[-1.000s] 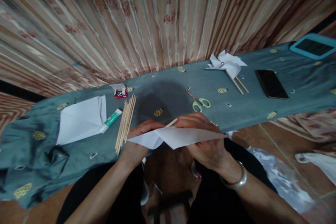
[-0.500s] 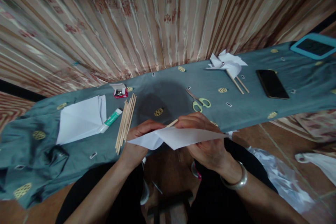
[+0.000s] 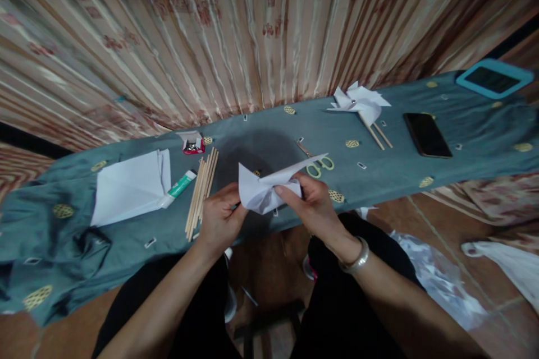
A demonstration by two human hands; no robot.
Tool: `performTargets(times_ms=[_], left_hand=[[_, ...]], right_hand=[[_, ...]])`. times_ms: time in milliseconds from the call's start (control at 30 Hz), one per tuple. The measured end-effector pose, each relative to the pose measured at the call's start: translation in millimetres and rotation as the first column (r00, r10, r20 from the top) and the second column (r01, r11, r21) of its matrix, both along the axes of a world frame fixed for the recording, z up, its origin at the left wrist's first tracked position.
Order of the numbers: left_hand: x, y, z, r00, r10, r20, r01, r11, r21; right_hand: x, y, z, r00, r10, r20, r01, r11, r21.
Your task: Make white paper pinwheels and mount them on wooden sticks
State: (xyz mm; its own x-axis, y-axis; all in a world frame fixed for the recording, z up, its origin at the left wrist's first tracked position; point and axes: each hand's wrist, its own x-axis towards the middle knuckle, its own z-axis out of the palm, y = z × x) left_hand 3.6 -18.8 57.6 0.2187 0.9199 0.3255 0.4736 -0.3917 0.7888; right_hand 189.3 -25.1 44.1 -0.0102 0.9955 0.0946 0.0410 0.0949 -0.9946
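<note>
A white paper pinwheel point(image 3: 257, 193) with curled blades is held up between my two hands, above the near edge of the table. My right hand point(image 3: 316, 202) pinches it from the right, thumb pressed near its middle and fingers behind the paper. At its left edge, my left hand point(image 3: 221, 217) is closed with thumb and forefinger on the paper. No stick shows on this pinwheel now; its back is hidden. Just beyond my right hand lie scissors point(image 3: 314, 169) with light green handles. Several wooden sticks point(image 3: 202, 193) lie close to my left hand.
To the left are stacked white paper point(image 3: 130, 188), a green and white glue tube point(image 3: 179, 188) and a small red box point(image 3: 193, 145) of metal pins. Farther right are a finished pinwheel point(image 3: 364, 104) with sticks, a black phone point(image 3: 427, 134) and a blue-framed tablet point(image 3: 492, 79).
The pinwheel has been raised and tilted, so its curled blades now face me. My hands have shifted their hold, and the stick seen between them is now hidden.
</note>
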Motion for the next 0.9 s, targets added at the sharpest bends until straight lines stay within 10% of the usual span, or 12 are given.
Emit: performTargets(times_ms=[900], left_hand=[[-10, -3, -12.9, 0.996, 0.076, 0.039, -0.072, 0.993, -0.091]], right_hand=[[-21, 22, -6.1, 0.952, 0.063, -0.299, -0.121, 0.976, -0.180]])
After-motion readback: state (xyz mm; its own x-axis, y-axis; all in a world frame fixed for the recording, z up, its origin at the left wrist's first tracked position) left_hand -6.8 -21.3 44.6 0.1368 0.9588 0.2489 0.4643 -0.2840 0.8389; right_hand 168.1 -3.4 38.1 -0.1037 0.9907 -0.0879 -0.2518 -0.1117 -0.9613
